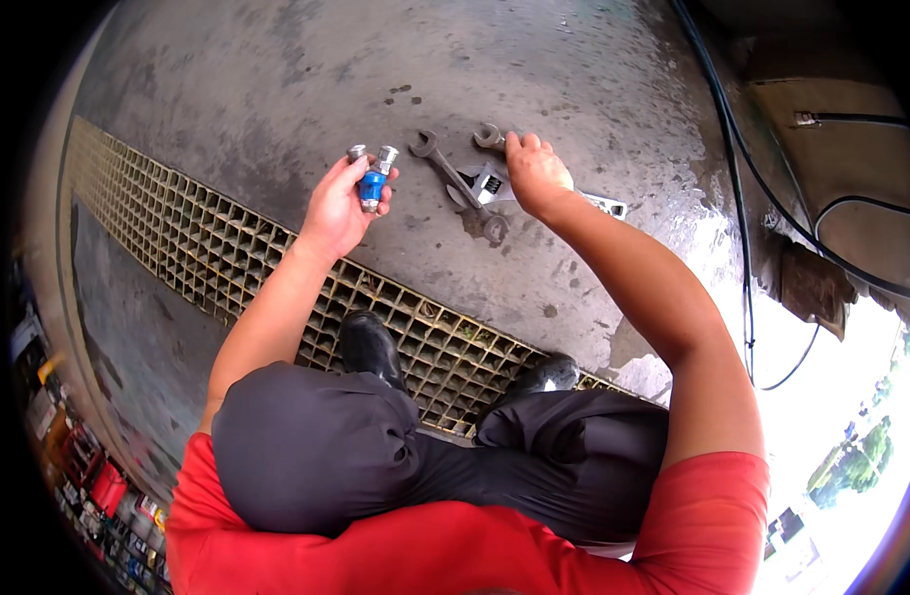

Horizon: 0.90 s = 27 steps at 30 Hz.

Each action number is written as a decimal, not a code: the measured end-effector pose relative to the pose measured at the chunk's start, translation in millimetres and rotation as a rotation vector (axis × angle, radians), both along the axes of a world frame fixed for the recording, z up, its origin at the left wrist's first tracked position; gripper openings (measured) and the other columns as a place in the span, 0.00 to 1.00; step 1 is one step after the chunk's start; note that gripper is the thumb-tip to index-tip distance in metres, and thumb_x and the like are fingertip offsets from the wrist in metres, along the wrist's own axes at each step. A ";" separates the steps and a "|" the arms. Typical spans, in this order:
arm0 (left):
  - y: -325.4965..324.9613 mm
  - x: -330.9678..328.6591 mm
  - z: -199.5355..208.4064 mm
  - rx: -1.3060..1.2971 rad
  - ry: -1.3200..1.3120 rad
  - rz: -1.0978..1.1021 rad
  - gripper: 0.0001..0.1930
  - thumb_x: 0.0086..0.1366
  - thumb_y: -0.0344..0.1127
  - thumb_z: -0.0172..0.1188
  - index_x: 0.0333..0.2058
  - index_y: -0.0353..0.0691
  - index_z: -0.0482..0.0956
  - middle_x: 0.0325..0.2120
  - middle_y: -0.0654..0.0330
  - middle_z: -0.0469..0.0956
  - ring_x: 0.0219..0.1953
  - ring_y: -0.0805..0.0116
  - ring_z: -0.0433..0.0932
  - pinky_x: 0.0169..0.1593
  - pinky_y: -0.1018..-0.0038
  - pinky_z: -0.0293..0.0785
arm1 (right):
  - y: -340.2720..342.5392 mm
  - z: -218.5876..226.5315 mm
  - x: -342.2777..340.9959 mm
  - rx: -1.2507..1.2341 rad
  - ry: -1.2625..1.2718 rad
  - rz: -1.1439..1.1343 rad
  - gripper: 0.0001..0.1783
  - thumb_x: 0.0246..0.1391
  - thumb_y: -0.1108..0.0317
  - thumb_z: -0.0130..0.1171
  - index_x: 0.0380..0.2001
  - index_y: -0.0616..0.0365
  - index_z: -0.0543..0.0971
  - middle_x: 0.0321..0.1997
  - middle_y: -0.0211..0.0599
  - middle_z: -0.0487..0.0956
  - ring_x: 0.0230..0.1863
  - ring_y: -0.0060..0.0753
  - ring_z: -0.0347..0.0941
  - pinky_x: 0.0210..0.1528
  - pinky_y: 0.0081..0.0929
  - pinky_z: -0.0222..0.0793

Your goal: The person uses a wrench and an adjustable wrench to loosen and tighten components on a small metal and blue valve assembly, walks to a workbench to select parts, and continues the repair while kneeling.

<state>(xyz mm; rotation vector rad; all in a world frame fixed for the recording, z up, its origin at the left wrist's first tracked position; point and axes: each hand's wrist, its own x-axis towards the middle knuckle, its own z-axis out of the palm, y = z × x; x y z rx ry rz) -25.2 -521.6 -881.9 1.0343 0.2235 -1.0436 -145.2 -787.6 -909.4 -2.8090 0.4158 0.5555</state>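
My left hand [338,208] is closed around a small blue and silver metal fitting [373,184], held above the floor. A second silver metal piece [356,153] pokes up by the thumb of that hand. Over on the right, my right hand [537,174] grips an open-end wrench [489,137], whose jaw sticks out to the left of the fingers. Another open-end wrench [453,177] lies slantwise on the concrete between my hands. An adjustable wrench [490,185] lies under and beside my right hand, its middle hidden by the hand and forearm.
A yellowish floor grating [425,342] runs diagonally under my black boots [370,347]. Dark cables [738,198] hang along the right side. Wet patches mark the concrete floor [306,79]. Assorted tools and boxes [108,486] crowd the far lower left.
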 end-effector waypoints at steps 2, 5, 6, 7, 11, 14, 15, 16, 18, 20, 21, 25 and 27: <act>0.4 -1.3 0.3 -0.001 -0.016 0.005 0.11 0.74 0.38 0.43 0.46 0.41 0.71 0.42 0.50 0.77 0.34 0.66 0.76 0.35 0.72 0.73 | 3.7 0.9 2.2 0.083 -0.027 0.023 0.14 0.57 0.73 0.50 0.47 0.61 0.69 0.46 0.53 0.74 0.49 0.54 0.74 0.49 0.42 0.75; -1.1 -1.5 0.1 -0.030 -0.049 0.018 0.11 0.74 0.38 0.43 0.47 0.41 0.70 0.43 0.50 0.77 0.34 0.66 0.76 0.36 0.72 0.72 | 26.6 7.8 -3.0 0.436 -0.236 0.066 0.13 0.55 0.74 0.50 0.43 0.64 0.68 0.40 0.59 0.74 0.40 0.61 0.75 0.44 0.47 0.72; 0.1 -1.3 0.2 -0.042 -0.061 0.028 0.11 0.74 0.38 0.42 0.47 0.41 0.70 0.43 0.49 0.77 0.34 0.66 0.76 0.36 0.72 0.72 | 37.8 21.5 -3.9 0.535 -0.241 0.091 0.12 0.55 0.73 0.50 0.42 0.64 0.68 0.38 0.59 0.74 0.39 0.62 0.74 0.43 0.48 0.72; -0.3 -0.7 1.2 -0.063 -0.062 0.036 0.11 0.74 0.38 0.42 0.48 0.42 0.70 0.44 0.49 0.76 0.34 0.66 0.76 0.36 0.72 0.72 | 47.1 37.0 -4.8 0.629 -0.250 0.111 0.11 0.55 0.73 0.50 0.41 0.65 0.68 0.36 0.59 0.74 0.38 0.63 0.74 0.41 0.49 0.71; -0.3 -0.7 -0.2 -0.151 -0.090 0.029 0.12 0.74 0.38 0.41 0.49 0.42 0.70 0.45 0.48 0.76 0.34 0.67 0.76 0.37 0.72 0.72 | 68.0 45.5 -5.6 0.777 -0.294 0.137 0.11 0.56 0.73 0.50 0.42 0.65 0.70 0.32 0.57 0.74 0.36 0.61 0.73 0.40 0.48 0.69; -2.2 -2.0 2.3 -0.164 -0.131 0.012 0.11 0.74 0.37 0.43 0.49 0.42 0.69 0.45 0.49 0.76 0.34 0.67 0.76 0.37 0.72 0.71 | 72.6 54.5 -6.7 0.762 -0.295 0.080 0.16 0.57 0.73 0.51 0.49 0.66 0.72 0.32 0.55 0.74 0.36 0.59 0.72 0.40 0.46 0.68; -3.0 -2.4 4.2 -0.162 -0.147 0.008 0.11 0.73 0.37 0.45 0.49 0.41 0.69 0.45 0.49 0.76 0.34 0.68 0.76 0.37 0.72 0.71 | 73.3 57.2 -7.8 0.752 -0.306 0.059 0.17 0.57 0.73 0.51 0.49 0.66 0.72 0.32 0.55 0.74 0.36 0.59 0.72 0.40 0.45 0.68; -2.4 -3.4 3.4 -0.140 -0.204 -0.021 0.11 0.72 0.36 0.48 0.50 0.41 0.68 0.44 0.50 0.76 0.35 0.68 0.75 0.37 0.73 0.71 | 74.3 59.3 -8.8 0.742 -0.318 0.039 0.17 0.57 0.73 0.52 0.50 0.66 0.72 0.33 0.55 0.74 0.36 0.59 0.72 0.40 0.45 0.69; -2.0 -6.5 2.4 -0.099 -0.319 -0.081 0.13 0.69 0.33 0.53 0.50 0.41 0.67 0.44 0.52 0.76 0.36 0.69 0.75 0.38 0.73 0.71 | 76.2 60.2 -10.8 0.732 -0.325 0.015 0.18 0.56 0.74 0.53 0.50 0.66 0.72 0.33 0.55 0.74 0.37 0.59 0.73 0.40 0.45 0.69; -6.4 -14.4 4.4 -0.047 -0.378 -0.064 0.16 0.64 0.28 0.58 0.49 0.39 0.66 0.39 0.57 0.75 0.35 0.71 0.74 0.37 0.74 0.71 | 79.3 59.1 -12.1 0.731 -0.317 0.009 0.19 0.55 0.74 0.55 0.51 0.65 0.72 0.34 0.56 0.75 0.38 0.59 0.73 0.41 0.45 0.69; -9.1 -18.6 7.3 -0.019 -0.408 -0.056 0.18 0.62 0.26 0.61 0.48 0.38 0.65 0.36 0.59 0.75 0.34 0.73 0.74 0.36 0.75 0.71 | 82.5 60.0 -12.7 0.751 -0.322 0.007 0.16 0.54 0.73 0.55 0.47 0.65 0.71 0.34 0.57 0.75 0.38 0.60 0.74 0.41 0.47 0.70; -12.7 -24.0 17.2 0.029 -0.290 -0.003 0.16 0.64 0.29 0.60 0.48 0.40 0.65 0.38 0.57 0.75 0.34 0.73 0.73 0.35 0.75 0.71 | 93.4 61.0 -15.0 0.811 -0.256 -0.038 0.12 0.52 0.71 0.55 0.37 0.68 0.70 0.34 0.62 0.76 0.41 0.63 0.75 0.44 0.50 0.71; -5.1 -16.7 8.9 -0.054 -0.187 0.047 0.11 0.70 0.36 0.53 0.47 0.42 0.67 0.39 0.55 0.76 0.34 0.71 0.74 0.36 0.74 0.71 | 98.0 52.6 -16.2 0.759 -0.198 -0.124 0.13 0.52 0.70 0.55 0.36 0.70 0.70 0.36 0.64 0.76 0.43 0.63 0.75 0.45 0.48 0.72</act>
